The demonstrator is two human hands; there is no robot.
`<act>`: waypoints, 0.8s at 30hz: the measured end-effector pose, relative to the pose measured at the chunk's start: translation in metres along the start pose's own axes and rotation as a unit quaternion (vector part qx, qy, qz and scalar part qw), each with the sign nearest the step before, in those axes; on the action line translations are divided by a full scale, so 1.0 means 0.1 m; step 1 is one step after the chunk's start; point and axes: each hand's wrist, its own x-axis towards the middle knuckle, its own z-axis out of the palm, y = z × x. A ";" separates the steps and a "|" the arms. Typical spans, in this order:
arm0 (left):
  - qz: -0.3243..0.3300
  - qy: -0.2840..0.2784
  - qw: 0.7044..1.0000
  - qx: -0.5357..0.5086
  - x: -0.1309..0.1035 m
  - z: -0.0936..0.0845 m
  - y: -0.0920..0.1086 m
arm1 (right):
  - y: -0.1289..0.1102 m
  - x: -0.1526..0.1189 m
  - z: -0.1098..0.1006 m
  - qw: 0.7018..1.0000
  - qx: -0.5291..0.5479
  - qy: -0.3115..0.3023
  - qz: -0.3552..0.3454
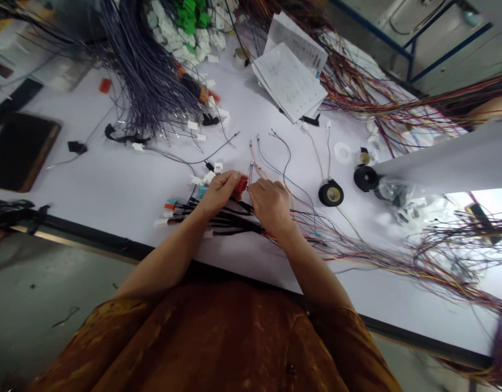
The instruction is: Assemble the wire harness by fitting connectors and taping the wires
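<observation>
Between the thumb and fingers of my left hand (220, 191) is a red plastic connector (240, 188). My right hand (270, 202) is closed right beside it, fingertips pinched at the connector's right side, where thin wires meet it; the exact wire in the pinch is too small to make out. Loose wire ends with small metal terminals (251, 144) fan out just beyond my hands. Under my wrists runs a wire harness (234, 222) with black sleeves, ending at the left in white, orange and blue connectors (169, 207).
Dark purple wires (142, 81) lie in a bundle at the back left, near a heap of white and green connectors (194, 27). Paper sheets (292, 81) lie at the back. To the right are tape rolls (331, 193), a plastic bag (410, 201) and many tangled wires (451, 245).
</observation>
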 end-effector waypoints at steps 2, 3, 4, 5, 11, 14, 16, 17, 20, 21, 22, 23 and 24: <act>-0.006 -0.003 1.000 0.013 0.00 0.01 0.00 | 0.02 -0.02 0.02 1.000 -0.014 -0.009 -0.026; -0.005 -0.004 1.000 0.024 0.00 0.01 0.00 | 0.03 -0.03 0.03 0.999 -0.015 -0.014 -0.028; 0.000 -0.005 0.999 0.036 -0.01 0.02 0.00 | 0.03 -0.05 0.05 0.999 -0.014 -0.020 -0.026; 0.008 -0.006 0.999 0.048 -0.01 0.03 0.00 | 0.03 -0.06 0.06 0.999 -0.012 -0.025 -0.021; 0.005 -0.009 0.997 0.070 -0.05 0.05 0.00 | -0.01 -0.10 0.11 1.000 -0.001 0.001 0.021; 0.029 -0.016 0.995 0.100 -0.08 0.06 -0.04 | 0.00 -0.10 0.12 0.997 0.053 0.019 0.055; 0.043 -0.031 0.993 0.102 -0.10 0.08 -0.06 | 0.03 -0.09 0.12 0.989 0.125 0.023 0.077; 0.044 -0.034 0.994 0.092 -0.10 0.08 -0.06 | 0.04 -0.08 0.11 0.983 0.162 0.022 0.080; 0.027 -0.018 0.998 0.060 -0.10 0.10 -0.05 | 0.07 -0.10 0.11 0.974 0.217 0.019 0.069; 0.023 -0.014 0.998 0.058 -0.10 0.11 -0.05 | 0.07 -0.12 0.12 0.971 0.226 0.024 0.071; 0.018 -0.012 0.998 0.059 -0.10 0.11 -0.05 | 0.07 -0.14 0.13 0.969 0.232 0.033 0.075; 0.013 -0.011 0.998 0.064 -0.09 0.11 -0.04 | 0.06 -0.16 0.15 0.968 0.233 0.044 0.083; 0.009 -0.012 0.997 0.072 -0.09 0.11 -0.04 | 0.05 -0.18 0.16 0.967 0.230 0.058 0.093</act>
